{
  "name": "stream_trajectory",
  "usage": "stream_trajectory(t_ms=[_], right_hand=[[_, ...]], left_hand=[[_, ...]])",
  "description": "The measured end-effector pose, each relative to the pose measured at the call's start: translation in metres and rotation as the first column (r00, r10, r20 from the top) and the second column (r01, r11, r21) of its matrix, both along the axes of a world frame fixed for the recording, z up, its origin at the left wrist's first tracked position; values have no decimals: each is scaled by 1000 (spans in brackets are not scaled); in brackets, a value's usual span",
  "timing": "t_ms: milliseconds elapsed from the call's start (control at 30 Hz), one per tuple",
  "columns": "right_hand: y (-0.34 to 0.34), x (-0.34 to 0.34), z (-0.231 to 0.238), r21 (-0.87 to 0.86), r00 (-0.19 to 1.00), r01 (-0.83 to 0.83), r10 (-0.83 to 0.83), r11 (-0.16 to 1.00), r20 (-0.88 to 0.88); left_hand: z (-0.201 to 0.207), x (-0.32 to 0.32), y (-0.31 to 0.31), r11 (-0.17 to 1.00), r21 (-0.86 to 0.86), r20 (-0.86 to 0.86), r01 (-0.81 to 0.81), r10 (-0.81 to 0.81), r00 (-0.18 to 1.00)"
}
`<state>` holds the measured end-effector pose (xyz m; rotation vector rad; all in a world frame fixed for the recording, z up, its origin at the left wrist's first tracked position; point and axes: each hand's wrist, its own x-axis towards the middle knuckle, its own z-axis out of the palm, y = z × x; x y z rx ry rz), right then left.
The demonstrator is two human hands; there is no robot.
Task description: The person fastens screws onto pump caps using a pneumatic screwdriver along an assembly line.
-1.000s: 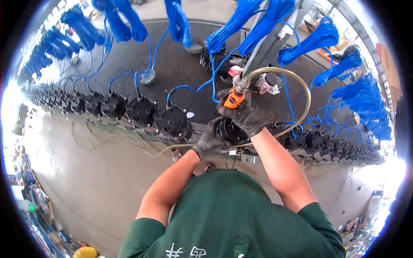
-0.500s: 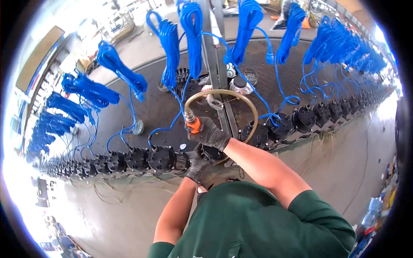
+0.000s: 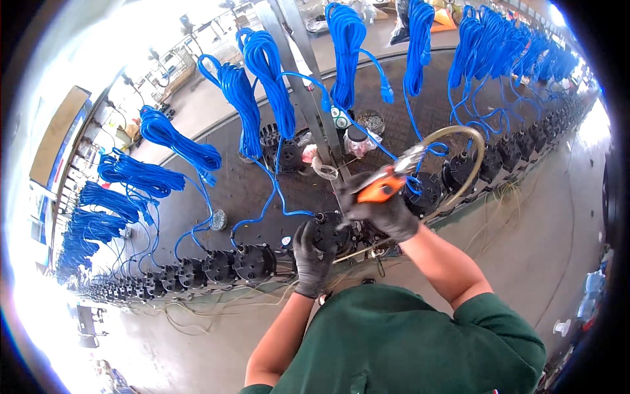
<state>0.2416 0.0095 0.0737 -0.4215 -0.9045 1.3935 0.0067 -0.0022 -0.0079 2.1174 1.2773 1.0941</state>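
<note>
My right hand, in a dark glove, is closed round an orange air screwdriver with a silvery spring sleeve at its hose end. Its working tip is hidden by the glove, and motion blurs it slightly. From the sleeve a yellowish hose loops out to the right and back down. Also gloved, my left hand grips the left side of a round black motor housing, fingers and thumb bent about its edge. A blue cord runs into that housing. The screwdriver is above and to the right of it, apart from it.
Black housings line the bench edge on both sides. Coiled blue cables hang above the dark bench mat. A metal post rises behind my hands, beside a dark-lidded jar and a dish of small parts.
My right hand has swung right with the air screwdriver, away from above my left hand, and the hose loop has shifted right. The housing by my left hand now shows.
</note>
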Motion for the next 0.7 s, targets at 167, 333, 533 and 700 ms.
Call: stream_trajectory(t_ms=[167, 333, 533, 700], right_hand=[[-20, 102, -41, -170, 936, 348, -353, 922, 6], [-36, 152, -61, -201, 890, 281, -334, 938, -312], [-27, 172, -84, -319, 812, 376, -475, 870, -338], [-20, 159, -53, -483, 787, 249, -466, 839, -404]], left_hand=[[25, 49, 8, 983, -78, -357, -167, 129, 925], [32, 74, 29, 958, -41, -583, -285, 209, 785], [50, 61, 103, 980, -194, -615, 51, -162, 772], [-3, -2, 172, 883, -362, -311, 298, -416, 855]])
